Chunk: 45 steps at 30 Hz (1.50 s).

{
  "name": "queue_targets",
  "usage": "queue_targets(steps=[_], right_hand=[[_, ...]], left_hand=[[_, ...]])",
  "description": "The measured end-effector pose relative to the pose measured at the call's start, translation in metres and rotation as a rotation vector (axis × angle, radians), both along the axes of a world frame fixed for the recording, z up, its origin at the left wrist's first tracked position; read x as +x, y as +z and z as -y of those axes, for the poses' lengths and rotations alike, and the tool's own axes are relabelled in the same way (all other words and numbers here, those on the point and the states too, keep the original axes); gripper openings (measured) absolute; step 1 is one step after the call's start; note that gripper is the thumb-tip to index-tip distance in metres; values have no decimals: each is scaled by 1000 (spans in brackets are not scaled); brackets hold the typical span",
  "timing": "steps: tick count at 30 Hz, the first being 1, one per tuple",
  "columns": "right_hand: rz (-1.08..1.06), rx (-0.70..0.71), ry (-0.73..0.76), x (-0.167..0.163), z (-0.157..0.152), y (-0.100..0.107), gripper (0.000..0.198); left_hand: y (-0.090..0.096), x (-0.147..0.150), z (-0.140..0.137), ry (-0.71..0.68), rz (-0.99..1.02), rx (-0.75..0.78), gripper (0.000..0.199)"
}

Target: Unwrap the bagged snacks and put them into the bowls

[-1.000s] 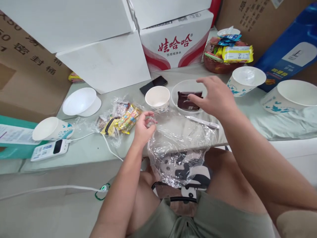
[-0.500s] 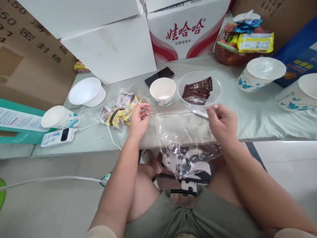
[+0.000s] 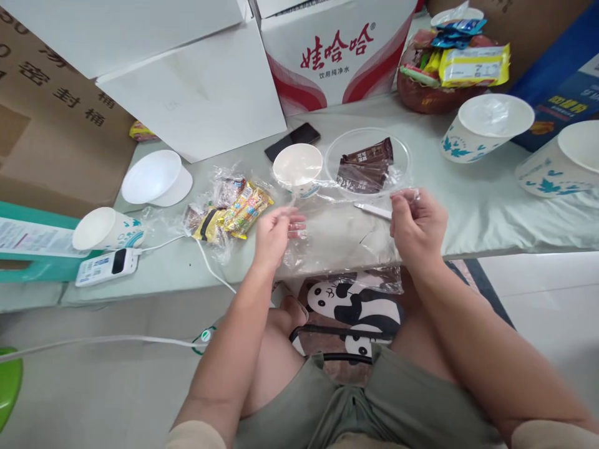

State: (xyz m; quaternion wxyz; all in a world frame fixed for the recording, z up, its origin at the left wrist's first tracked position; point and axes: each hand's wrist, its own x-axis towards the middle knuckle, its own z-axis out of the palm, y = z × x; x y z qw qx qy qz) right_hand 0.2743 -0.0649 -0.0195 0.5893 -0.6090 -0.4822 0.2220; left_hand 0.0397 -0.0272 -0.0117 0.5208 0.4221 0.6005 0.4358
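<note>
A thin clear plastic bag (image 3: 344,234) is spread between my hands, with its lower part over the table edge. My right hand (image 3: 418,227) is closed on the bag's right side, thumb against the fingers. At the left side, my left hand (image 3: 279,234) has the film between its thumb and fairly straight fingers. A white-handled tool like a knife (image 3: 372,211) shows beside my right hand; its other end is hidden. Just beyond lie a white paper cup (image 3: 298,163) and a clear round lid or dish (image 3: 403,153) with brown wrapped snack bars (image 3: 367,163).
Yellow snack packets (image 3: 243,209) in clear wrap lie left of my left hand. Further left are a tipped paper cup (image 3: 105,229), a white bowl (image 3: 154,178) and a cabled power bank (image 3: 107,267). Large paper cups (image 3: 484,128) stand right; a phone (image 3: 297,140) and boxes (image 3: 341,68) are behind.
The bag's upper edge has risen toward the cup and dish, and its lower part has lifted off the panda mat. My left hand has moved slightly right, away from the yellow packets.
</note>
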Motion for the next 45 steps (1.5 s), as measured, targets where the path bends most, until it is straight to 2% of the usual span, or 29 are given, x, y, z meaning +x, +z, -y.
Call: queue_targets(steps=[3, 5, 8, 11, 14, 16, 21, 23, 25, 28, 31, 33, 35, 38, 42, 45], right_hand=[[-114, 56, 5, 7, -6, -4, 26], [-187, 55, 124, 9, -7, -5, 27], [-154, -89, 306, 9, -5, -2, 25], [-90, -225, 299, 12, -1, 1, 21], [-43, -306, 293, 21, 0, 1, 24], [-104, -282, 301, 28, -2, -1, 24], [-405, -105, 376, 37, -5, -8, 18], [-437, -61, 424, 39, -4, -9, 20], [-426, 2, 458, 40, -3, -9, 21], [-328, 70, 496, 42, -3, -6, 12], [-181, 44, 599, 44, -1, -1, 11], [-129, -1, 634, 45, 1, 3, 24], [-112, -20, 603, 47, 5, 7, 37], [-27, 48, 572, 52, 13, 11, 36], [311, 184, 645, 62, 24, 8, 32], [536, 127, 709, 71, 27, 0, 31]], left_hand=[[7, -10, -8, 73, 129, 40, 22], [10, -15, -9, 59, 218, 43, 24], [12, -19, -9, -5, 274, 55, 31], [10, -25, -10, -61, 176, 74, 31], [7, -36, -14, -61, 96, 108, 24], [8, -43, -16, -49, 115, 137, 21], [13, -54, -16, -46, 217, 158, 6], [13, -55, -15, -55, 238, 145, 2], [12, -55, -16, -82, 248, 98, 5], [8, -53, -18, -107, 246, 2, 27], [3, -51, -20, -83, 196, -57, 51], [0, -49, -22, -54, 145, -71, 56], [-2, -47, -23, -22, 107, -78, 57], [-2, -45, -24, 18, 84, -96, 47], [1, -40, -22, 1, 111, -128, 24], [2, -38, -21, -52, 148, -112, 29]])
